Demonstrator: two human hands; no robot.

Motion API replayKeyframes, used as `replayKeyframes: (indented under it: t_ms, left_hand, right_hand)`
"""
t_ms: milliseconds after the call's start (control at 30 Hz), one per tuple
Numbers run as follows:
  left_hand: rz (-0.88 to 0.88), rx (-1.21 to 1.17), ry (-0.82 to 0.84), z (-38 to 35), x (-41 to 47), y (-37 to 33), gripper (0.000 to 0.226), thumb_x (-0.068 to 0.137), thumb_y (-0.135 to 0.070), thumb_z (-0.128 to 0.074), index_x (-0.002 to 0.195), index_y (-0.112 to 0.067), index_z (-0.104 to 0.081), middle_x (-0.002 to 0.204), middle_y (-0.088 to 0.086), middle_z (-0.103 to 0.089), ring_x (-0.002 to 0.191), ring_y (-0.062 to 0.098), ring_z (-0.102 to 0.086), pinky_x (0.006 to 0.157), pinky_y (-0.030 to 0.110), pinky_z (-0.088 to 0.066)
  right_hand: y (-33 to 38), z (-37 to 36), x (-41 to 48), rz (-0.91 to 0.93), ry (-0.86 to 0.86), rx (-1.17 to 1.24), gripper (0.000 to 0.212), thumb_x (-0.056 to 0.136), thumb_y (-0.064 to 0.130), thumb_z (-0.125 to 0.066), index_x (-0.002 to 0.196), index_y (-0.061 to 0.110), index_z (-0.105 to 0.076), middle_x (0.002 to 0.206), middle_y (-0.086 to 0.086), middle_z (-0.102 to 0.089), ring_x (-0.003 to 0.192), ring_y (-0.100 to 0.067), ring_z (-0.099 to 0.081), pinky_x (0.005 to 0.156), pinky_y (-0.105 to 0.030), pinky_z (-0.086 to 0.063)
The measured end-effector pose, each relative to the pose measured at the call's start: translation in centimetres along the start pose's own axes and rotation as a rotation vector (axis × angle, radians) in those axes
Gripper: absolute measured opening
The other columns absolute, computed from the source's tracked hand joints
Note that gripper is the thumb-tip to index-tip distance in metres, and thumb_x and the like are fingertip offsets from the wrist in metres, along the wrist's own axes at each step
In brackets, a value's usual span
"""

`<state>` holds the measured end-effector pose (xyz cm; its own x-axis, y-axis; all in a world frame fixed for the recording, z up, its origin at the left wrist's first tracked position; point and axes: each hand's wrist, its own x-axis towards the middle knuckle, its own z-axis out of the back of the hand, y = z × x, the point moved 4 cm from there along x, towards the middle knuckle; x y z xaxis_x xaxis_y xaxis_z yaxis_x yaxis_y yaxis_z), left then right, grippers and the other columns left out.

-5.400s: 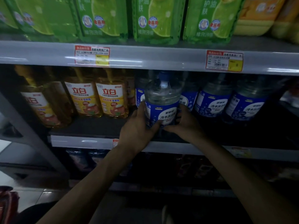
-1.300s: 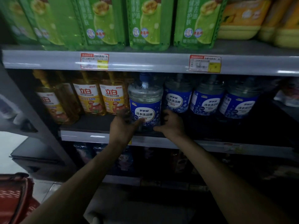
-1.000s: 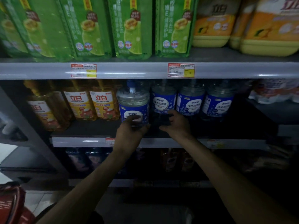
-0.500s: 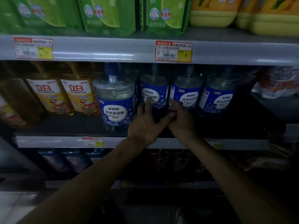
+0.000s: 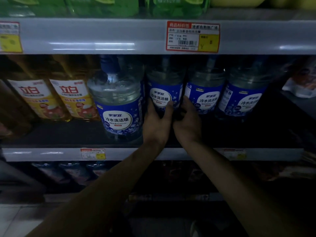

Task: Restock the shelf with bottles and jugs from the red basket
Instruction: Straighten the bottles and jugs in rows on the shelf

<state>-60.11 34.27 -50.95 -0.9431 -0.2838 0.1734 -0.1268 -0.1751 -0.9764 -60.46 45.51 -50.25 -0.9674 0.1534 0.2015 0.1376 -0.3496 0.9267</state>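
Note:
On the middle shelf [image 5: 51,153] stands a row of clear jugs with blue labels. The frontmost jug [image 5: 118,106] stands near the shelf's edge, with no hand on it. Just right of it and further back is a second jug [image 5: 162,89]. My left hand [image 5: 157,122] wraps its lower left side and my right hand [image 5: 188,122] presses its lower right side. Two more blue-label jugs [image 5: 205,96] [image 5: 244,98] stand to the right. The red basket is out of view.
Yellow-label bottles of amber liquid [image 5: 71,98] fill the shelf's left part. Green packs [image 5: 102,6] sit on the shelf above, whose rail carries a red price tag [image 5: 192,36]. Dark bottles stand on the lower shelf [image 5: 68,171]. A pale package [image 5: 301,82] lies at far right.
Both hands left the front jug and moved right onto the jug behind it. The view shifted right and closer, and the red basket dropped out of sight.

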Motion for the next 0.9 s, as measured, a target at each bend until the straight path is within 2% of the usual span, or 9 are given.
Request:
replayKeyframes:
  t_ms: [100,233,400,500,567,667,767,900]
  left_hand:
    - [-0.004,-0.007,-0.026,-0.4,0.0,0.1,0.085,0.087,-0.071,-0.054,0.16,-0.035,-0.029,0.157,-0.01,-0.05,0.142,0.01,-0.05,0.118,0.044,-0.044]
    - [0.003,-0.035,-0.055,-0.4,0.3,-0.2,0.086,0.087,-0.069,-0.053,0.161,-0.032,-0.029,0.159,-0.009,-0.048,0.144,0.01,-0.047,0.12,0.043,-0.041]
    - [0.014,-0.044,-0.055,-0.2,0.4,-0.6,0.082,0.09,-0.066,-0.056,0.161,-0.032,-0.03,0.159,-0.01,-0.048,0.145,0.01,-0.045,0.123,0.043,-0.037]
    - [0.04,-0.115,-0.047,0.0,0.3,-1.0,0.078,0.093,-0.06,-0.059,0.16,-0.029,-0.034,0.158,-0.008,-0.05,0.143,0.01,-0.047,0.122,0.042,-0.038]
    - [0.071,-0.165,-0.039,0.1,0.2,-1.4,0.075,0.094,-0.058,-0.061,0.159,-0.029,-0.037,0.155,-0.007,-0.053,0.141,0.011,-0.05,0.121,0.041,-0.04]
    - [0.118,-0.205,-0.03,0.0,-0.2,-1.7,0.078,0.088,-0.064,-0.06,0.157,-0.032,-0.041,0.151,-0.007,-0.057,0.136,0.011,-0.055,0.118,0.042,-0.044]
    - [0.131,-0.24,-0.031,-0.2,-0.7,-1.9,0.085,0.078,-0.072,-0.057,0.154,-0.035,-0.045,0.146,-0.008,-0.062,0.131,0.01,-0.06,0.114,0.043,-0.048]
    - [0.163,-0.295,-0.016,0.0,-1.0,-1.7,0.076,0.082,-0.069,-0.058,0.151,-0.038,-0.048,0.141,-0.009,-0.065,0.127,0.011,-0.063,0.111,0.045,-0.051]
  right_hand:
    - [0.2,0.2,0.3,-0.019,-0.011,0.001,0.07,0.093,0.025,-0.07,0.154,0.031,-0.037,0.149,0.004,-0.053,0.136,-0.015,-0.051,0.113,-0.043,-0.044]
    - [-0.1,0.4,0.6,-0.045,0.017,-0.006,0.072,0.092,0.015,-0.068,0.154,0.032,-0.037,0.146,0.006,-0.056,0.134,-0.011,-0.052,0.113,-0.036,-0.044]
    - [-0.2,-0.3,1.2,-0.083,-0.021,0.0,0.074,0.085,0.029,-0.068,0.151,0.041,-0.038,0.145,0.01,-0.057,0.136,-0.013,-0.051,0.112,-0.044,-0.045]
    - [0.0,-0.6,1.5,-0.088,-0.011,0.001,0.079,0.084,0.024,-0.071,0.153,0.04,-0.034,0.148,0.011,-0.053,0.137,-0.014,-0.049,0.113,-0.042,-0.044]
    - [0.2,-1.1,1.7,-0.087,0.029,0.027,0.072,0.088,0.02,-0.071,0.149,0.036,-0.038,0.139,0.014,-0.057,0.128,-0.011,-0.054,0.109,-0.036,-0.046]
    - [0.7,-1.5,2.6,-0.123,0.043,0.078,0.057,0.083,0.028,-0.076,0.133,0.03,-0.05,0.124,0.009,-0.067,0.113,-0.011,-0.064,0.101,-0.041,-0.054]
    - [0.9,-1.4,3.3,-0.154,0.007,0.096,0.066,0.07,0.039,-0.08,0.127,0.021,-0.053,0.116,0.003,-0.071,0.104,-0.014,-0.069,0.093,-0.043,-0.059]
    - [1.6,-1.2,2.6,-0.121,-0.066,0.043,0.069,0.068,0.037,-0.09,0.122,0.02,-0.05,0.112,0.003,-0.068,0.099,-0.014,-0.069,0.086,-0.04,-0.061]
